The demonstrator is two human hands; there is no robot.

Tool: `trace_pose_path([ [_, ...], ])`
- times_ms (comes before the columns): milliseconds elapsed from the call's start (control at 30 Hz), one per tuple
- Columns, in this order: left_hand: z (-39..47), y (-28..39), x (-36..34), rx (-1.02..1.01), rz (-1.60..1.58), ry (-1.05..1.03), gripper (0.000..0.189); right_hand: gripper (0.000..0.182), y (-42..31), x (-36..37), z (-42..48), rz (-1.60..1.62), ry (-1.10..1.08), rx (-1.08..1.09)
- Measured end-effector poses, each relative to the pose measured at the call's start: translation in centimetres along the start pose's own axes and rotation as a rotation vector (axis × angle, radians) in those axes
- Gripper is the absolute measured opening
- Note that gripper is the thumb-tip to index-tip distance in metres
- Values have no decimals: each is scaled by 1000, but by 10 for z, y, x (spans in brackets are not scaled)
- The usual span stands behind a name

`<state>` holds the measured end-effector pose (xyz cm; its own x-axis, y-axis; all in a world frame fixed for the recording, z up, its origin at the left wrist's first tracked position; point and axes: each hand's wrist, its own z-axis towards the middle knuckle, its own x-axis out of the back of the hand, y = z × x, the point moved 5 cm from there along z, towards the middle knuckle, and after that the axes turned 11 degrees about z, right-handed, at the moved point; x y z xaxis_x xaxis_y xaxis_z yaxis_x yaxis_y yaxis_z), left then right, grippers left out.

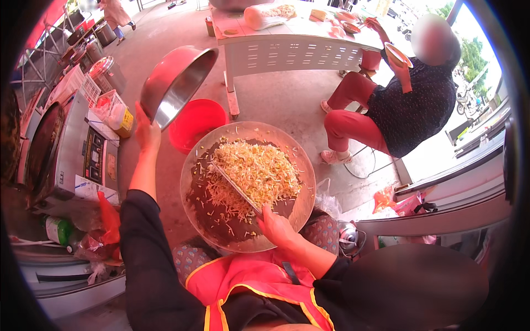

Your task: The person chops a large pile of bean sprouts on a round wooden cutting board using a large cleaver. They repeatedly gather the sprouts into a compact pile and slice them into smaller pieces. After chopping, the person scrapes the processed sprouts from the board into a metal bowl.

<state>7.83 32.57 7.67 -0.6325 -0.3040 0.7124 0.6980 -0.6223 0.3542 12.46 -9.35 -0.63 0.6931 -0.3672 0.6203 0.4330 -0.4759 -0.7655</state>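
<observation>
A round chopping board [300, 207] rests over my lap, with a heap of chopped bean sprouts [256, 165] on it and loose bits scattered around. My right hand [275, 225] grips a cleaver [236, 186] at the board's near side; its blade slants up and left across the heap, edge hidden among the sprouts. Raised to the left of the board, my left hand [148, 130] holds a large metal bowl [178, 82] by its rim. The bowl is tilted on its side, and its visible inside shows no food. A red plastic basin [196, 124] stands on the floor behind the board.
A person [410, 99] sits at the right, holding a bowl, beside a white table [290, 37] with food. At left stand a metal cooking appliance [78, 153], lidded metal pots [105, 72] and a green bottle [58, 231]. Plastic bags [329, 198] lie right of the board.
</observation>
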Motion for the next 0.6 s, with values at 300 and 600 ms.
trace_pose_path([
  [300,-149,-91,90,517,21,95,40,25,-36,30,-11,69,46,67],
  [600,-339,-175,121,1239,-457,-40,41,29,-24,0,-4,-23,19,52],
])
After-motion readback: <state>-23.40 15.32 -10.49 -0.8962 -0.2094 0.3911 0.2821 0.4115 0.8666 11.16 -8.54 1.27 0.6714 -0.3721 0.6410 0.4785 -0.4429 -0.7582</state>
